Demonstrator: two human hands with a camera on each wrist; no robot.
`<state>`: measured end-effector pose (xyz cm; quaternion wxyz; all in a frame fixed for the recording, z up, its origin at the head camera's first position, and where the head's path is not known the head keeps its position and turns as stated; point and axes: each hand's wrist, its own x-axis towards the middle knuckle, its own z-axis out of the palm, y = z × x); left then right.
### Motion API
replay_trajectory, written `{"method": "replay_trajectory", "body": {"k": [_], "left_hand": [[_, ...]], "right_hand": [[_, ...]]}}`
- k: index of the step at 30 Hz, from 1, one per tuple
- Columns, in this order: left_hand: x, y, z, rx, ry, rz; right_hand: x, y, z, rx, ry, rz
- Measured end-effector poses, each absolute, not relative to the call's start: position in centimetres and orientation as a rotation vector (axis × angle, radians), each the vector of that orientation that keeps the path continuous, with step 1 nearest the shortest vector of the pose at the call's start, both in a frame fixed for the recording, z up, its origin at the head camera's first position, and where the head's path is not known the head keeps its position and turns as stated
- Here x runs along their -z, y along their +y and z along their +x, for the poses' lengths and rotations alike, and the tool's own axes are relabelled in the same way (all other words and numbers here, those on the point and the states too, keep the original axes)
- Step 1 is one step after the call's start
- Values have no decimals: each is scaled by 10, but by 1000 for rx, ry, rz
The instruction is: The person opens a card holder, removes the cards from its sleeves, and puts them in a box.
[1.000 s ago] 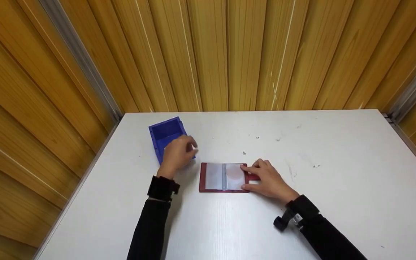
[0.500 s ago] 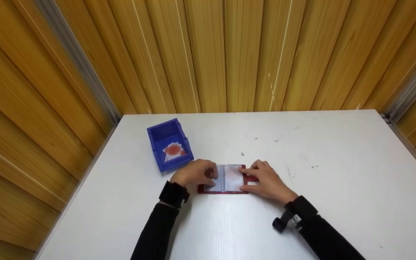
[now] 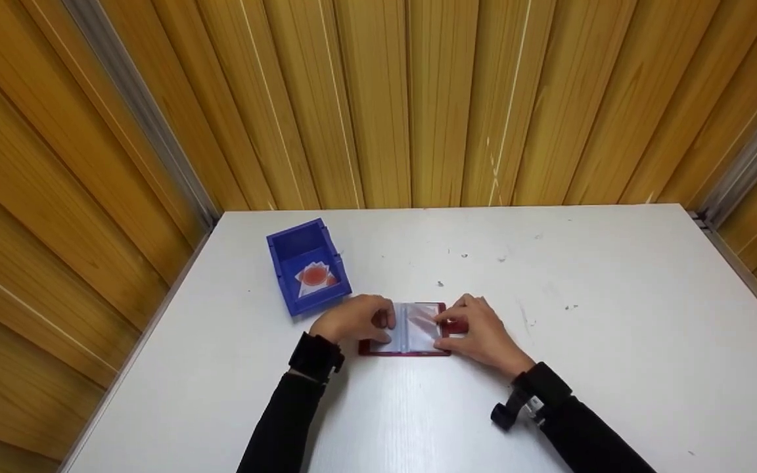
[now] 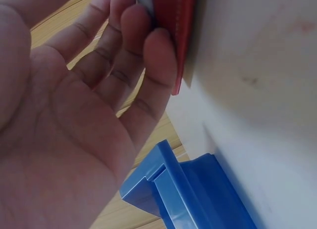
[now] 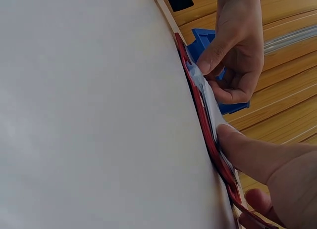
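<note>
A small red card album (image 3: pixel 412 354) lies spread on the white table, with clear sleeve pages on both sides of its spine. My left hand (image 3: pixel 352 318) rests thumb and fingertips on the left page, its fingers loosely bent; in the left wrist view they reach the red cover (image 4: pixel 182 46). At the right edge, my right hand (image 3: pixel 483 336) pinches the clear right page (image 3: pixel 422 332) between thumb and fingers, and this page looks creased. A red strap (image 3: pixel 457 326) sticks out under that hand. The right wrist view has the right thumb (image 5: pixel 242 147) on the page.
A blue plastic bin (image 3: pixel 294 307) stands behind the left hand and holds several white cards (image 3: pixel 315 276) with red round prints. Wood-look panels (image 3: pixel 378 98) rise behind the white table (image 3: pixel 582 368) and along its sides.
My left hand has come from over the blue bin to the album's left page, uncovering the cards in the bin. The right page has gone from flat to creased under my right fingers.
</note>
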<state>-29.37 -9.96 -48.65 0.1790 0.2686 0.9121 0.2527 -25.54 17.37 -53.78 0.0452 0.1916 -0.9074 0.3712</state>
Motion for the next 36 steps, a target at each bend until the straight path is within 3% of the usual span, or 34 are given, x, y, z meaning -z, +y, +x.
{"method": "replay_trajectory", "body": {"k": [15, 27, 36], "left_hand": [[485, -99, -292, -727, 2586, 788], [480, -81, -286, -736, 2659, 564], [474, -93, -287, -617, 2677, 502]], "right_hand": [[538, 170, -254, -1113, -2704, 664], [531, 161, -245, -773, -2749, 980], [531, 164, -248, -821, -2805, 877]]}}
